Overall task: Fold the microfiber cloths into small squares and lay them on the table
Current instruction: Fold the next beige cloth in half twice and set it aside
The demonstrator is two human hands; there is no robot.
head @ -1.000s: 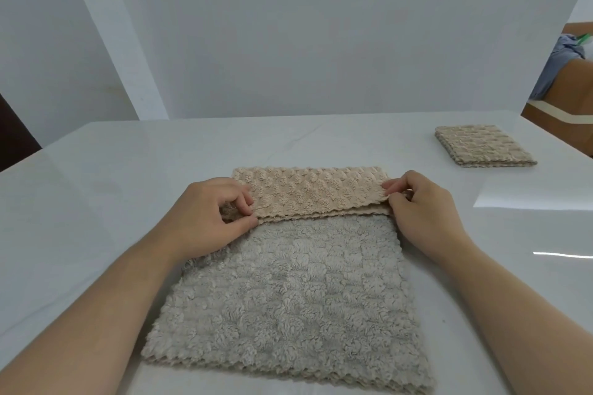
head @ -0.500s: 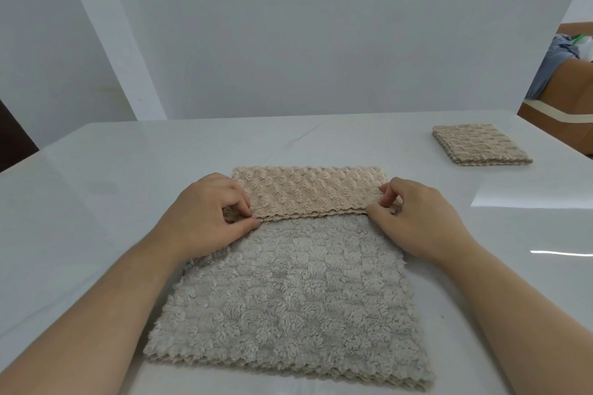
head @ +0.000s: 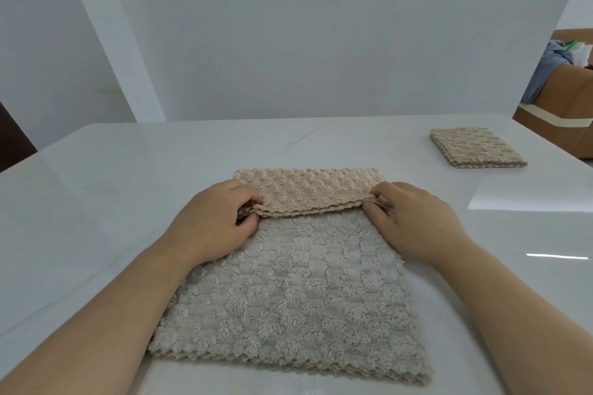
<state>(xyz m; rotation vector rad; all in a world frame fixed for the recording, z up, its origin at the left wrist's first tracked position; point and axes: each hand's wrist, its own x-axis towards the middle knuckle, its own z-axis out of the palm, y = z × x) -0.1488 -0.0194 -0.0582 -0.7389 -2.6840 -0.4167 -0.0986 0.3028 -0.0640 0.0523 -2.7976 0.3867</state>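
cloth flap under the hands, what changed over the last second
The right hand slid a little left along the edge of the beige flap, from the outer corner inward, and now pinches it with the thumb on the grey side. The left hand kept its grip on the other end. The cloth, the flap and the folded cloth at far right on the table stayed put.

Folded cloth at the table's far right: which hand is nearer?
Right. The right hand pinches the turned-over edge of the near cloth at its right end, apart from the folded cloth; the left hand pinches the same edge's left end, farther off.
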